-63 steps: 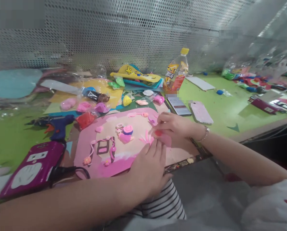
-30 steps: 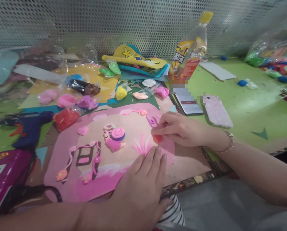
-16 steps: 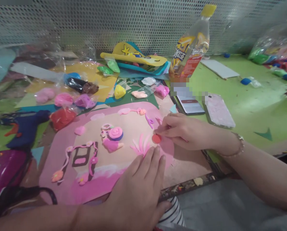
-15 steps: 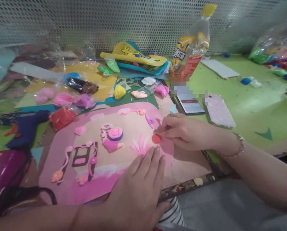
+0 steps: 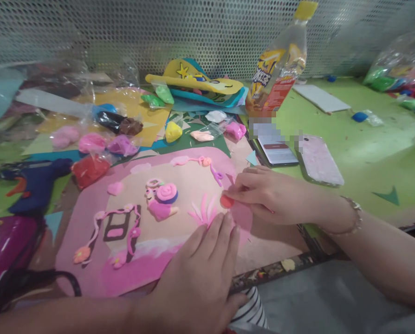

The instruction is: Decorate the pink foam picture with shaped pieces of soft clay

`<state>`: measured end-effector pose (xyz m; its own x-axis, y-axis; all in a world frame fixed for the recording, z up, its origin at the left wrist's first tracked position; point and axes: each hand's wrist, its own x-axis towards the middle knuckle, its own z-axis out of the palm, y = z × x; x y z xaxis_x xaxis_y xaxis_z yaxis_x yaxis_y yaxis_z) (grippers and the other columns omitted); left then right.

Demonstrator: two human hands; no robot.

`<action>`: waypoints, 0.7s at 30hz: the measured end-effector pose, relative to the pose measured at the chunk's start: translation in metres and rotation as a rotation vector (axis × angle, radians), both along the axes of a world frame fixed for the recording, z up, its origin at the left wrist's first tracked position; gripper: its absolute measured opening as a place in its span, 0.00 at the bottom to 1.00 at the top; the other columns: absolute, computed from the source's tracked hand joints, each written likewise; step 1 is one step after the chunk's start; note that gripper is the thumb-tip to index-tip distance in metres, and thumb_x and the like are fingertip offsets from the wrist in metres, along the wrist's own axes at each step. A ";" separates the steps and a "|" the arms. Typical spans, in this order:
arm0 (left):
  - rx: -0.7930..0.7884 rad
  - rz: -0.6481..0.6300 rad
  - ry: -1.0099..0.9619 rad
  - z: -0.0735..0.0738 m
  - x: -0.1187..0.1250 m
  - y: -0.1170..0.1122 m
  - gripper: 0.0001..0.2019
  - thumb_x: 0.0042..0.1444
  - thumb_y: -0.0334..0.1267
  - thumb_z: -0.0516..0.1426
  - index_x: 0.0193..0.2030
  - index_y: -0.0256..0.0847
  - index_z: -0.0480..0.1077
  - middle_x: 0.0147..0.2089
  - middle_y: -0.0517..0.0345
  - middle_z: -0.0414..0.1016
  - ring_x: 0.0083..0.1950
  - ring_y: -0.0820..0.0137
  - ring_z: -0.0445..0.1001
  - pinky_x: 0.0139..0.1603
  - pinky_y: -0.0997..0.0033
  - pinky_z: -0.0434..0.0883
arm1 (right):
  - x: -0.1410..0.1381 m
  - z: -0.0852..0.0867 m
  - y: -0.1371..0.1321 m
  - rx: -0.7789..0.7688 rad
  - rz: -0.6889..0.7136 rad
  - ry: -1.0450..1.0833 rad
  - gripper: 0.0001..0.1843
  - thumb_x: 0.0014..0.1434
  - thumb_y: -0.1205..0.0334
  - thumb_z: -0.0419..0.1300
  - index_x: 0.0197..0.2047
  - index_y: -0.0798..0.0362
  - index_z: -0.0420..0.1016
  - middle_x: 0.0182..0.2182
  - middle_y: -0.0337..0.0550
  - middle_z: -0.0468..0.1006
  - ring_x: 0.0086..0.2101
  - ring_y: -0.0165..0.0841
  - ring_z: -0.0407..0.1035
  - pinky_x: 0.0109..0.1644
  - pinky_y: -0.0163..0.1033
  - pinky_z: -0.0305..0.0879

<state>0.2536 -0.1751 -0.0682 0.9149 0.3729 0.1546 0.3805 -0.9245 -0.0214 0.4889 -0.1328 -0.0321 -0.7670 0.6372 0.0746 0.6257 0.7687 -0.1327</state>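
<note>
A pink sheet (image 5: 78,222) with rounded corners lies before me, decorated with a clay snail (image 5: 160,206), a dark frame trimmed with pink clay flowers (image 5: 117,260), and a fan of pale pink clay strips (image 5: 203,211). My left hand (image 5: 204,260) rests flat on the sheet's near edge, fingers stretched out just below the strips. At the right side of the sheet, the fingertips of my right hand (image 5: 263,192) press on a flat red clay disc (image 5: 227,201). The index finger touches its upper edge, while the other fingers are curled under.
Small bags of coloured clay, such as a red one (image 5: 91,170), lie behind the sheet. A glue gun (image 5: 40,183) is at left, a drink bottle (image 5: 279,65) stands behind, and two phones (image 5: 320,160) lie to the right. A perforated metal panel (image 5: 124,37) rises behind.
The fingertips of my right hand have shifted slightly on the red clay disc, and the index finger now reaches further over it. My left hand stays flat in place.
</note>
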 end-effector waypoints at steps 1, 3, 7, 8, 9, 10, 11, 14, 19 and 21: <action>0.000 0.004 0.002 0.000 0.000 0.000 0.35 0.60 0.57 0.45 0.62 0.26 0.60 0.65 0.37 0.57 0.66 0.53 0.56 0.63 0.59 0.44 | 0.000 0.000 0.000 -0.001 -0.002 -0.003 0.15 0.63 0.68 0.49 0.48 0.57 0.73 0.38 0.50 0.70 0.41 0.38 0.64 0.45 0.46 0.60; 0.003 0.009 0.006 0.000 0.000 0.000 0.35 0.60 0.57 0.46 0.61 0.27 0.60 0.65 0.37 0.57 0.66 0.53 0.56 0.64 0.59 0.43 | 0.000 0.000 -0.001 -0.013 -0.005 0.004 0.16 0.62 0.69 0.50 0.51 0.58 0.72 0.38 0.51 0.70 0.41 0.38 0.64 0.46 0.47 0.61; 0.002 0.004 0.009 0.000 0.000 0.000 0.35 0.60 0.58 0.46 0.62 0.27 0.60 0.65 0.36 0.56 0.67 0.53 0.55 0.64 0.59 0.43 | 0.001 0.005 -0.002 -0.066 -0.062 0.199 0.20 0.61 0.73 0.48 0.55 0.58 0.68 0.41 0.52 0.70 0.42 0.36 0.65 0.45 0.42 0.65; 0.002 0.001 0.007 0.000 0.000 0.000 0.35 0.60 0.58 0.46 0.62 0.27 0.60 0.65 0.36 0.56 0.67 0.53 0.55 0.63 0.59 0.43 | 0.002 0.006 -0.002 -0.067 -0.086 0.290 0.20 0.61 0.73 0.48 0.55 0.58 0.68 0.42 0.52 0.71 0.43 0.35 0.66 0.45 0.41 0.65; 0.002 0.002 0.008 0.000 0.000 0.000 0.35 0.60 0.58 0.45 0.62 0.27 0.60 0.65 0.35 0.56 0.67 0.53 0.55 0.63 0.59 0.43 | 0.001 0.007 -0.002 -0.067 -0.112 0.385 0.19 0.62 0.73 0.49 0.54 0.57 0.69 0.43 0.52 0.71 0.44 0.35 0.67 0.44 0.40 0.66; 0.001 0.004 0.008 0.000 0.001 0.000 0.35 0.60 0.58 0.45 0.62 0.27 0.60 0.65 0.35 0.56 0.67 0.52 0.54 0.63 0.58 0.43 | 0.000 0.009 -0.002 -0.071 -0.146 0.476 0.16 0.62 0.72 0.50 0.52 0.56 0.70 0.43 0.51 0.72 0.43 0.34 0.68 0.44 0.39 0.66; -0.001 0.007 0.008 0.000 0.001 0.000 0.36 0.60 0.58 0.45 0.62 0.27 0.60 0.65 0.34 0.56 0.67 0.52 0.53 0.63 0.58 0.43 | -0.001 0.009 -0.003 -0.089 -0.187 0.558 0.13 0.63 0.70 0.51 0.49 0.55 0.71 0.41 0.49 0.74 0.42 0.32 0.69 0.42 0.38 0.67; -0.008 0.014 0.017 0.000 0.002 0.000 0.36 0.59 0.59 0.46 0.62 0.27 0.61 0.65 0.34 0.56 0.67 0.51 0.54 0.64 0.58 0.43 | -0.006 0.009 -0.003 -0.219 -0.308 0.731 0.12 0.67 0.63 0.48 0.40 0.55 0.71 0.34 0.44 0.75 0.34 0.29 0.70 0.37 0.34 0.67; 0.005 0.008 0.023 0.000 0.002 -0.001 0.36 0.60 0.58 0.45 0.61 0.25 0.61 0.65 0.33 0.57 0.66 0.52 0.56 0.64 0.58 0.44 | -0.014 0.005 -0.001 -0.205 -0.242 0.716 0.19 0.68 0.64 0.41 0.30 0.55 0.67 0.30 0.44 0.70 0.34 0.30 0.66 0.40 0.37 0.64; 0.014 0.008 0.016 0.000 0.002 -0.001 0.36 0.60 0.57 0.45 0.61 0.25 0.61 0.64 0.33 0.59 0.65 0.51 0.57 0.64 0.57 0.45 | -0.015 0.005 -0.001 -0.153 -0.199 0.652 0.17 0.68 0.65 0.42 0.30 0.55 0.65 0.30 0.44 0.68 0.33 0.30 0.64 0.39 0.37 0.63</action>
<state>0.2554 -0.1759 -0.0685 0.9143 0.3782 0.1449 0.3874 -0.9211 -0.0403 0.4734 -0.1342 -0.0267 -0.4637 0.8012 0.3782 0.5086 0.5903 -0.6268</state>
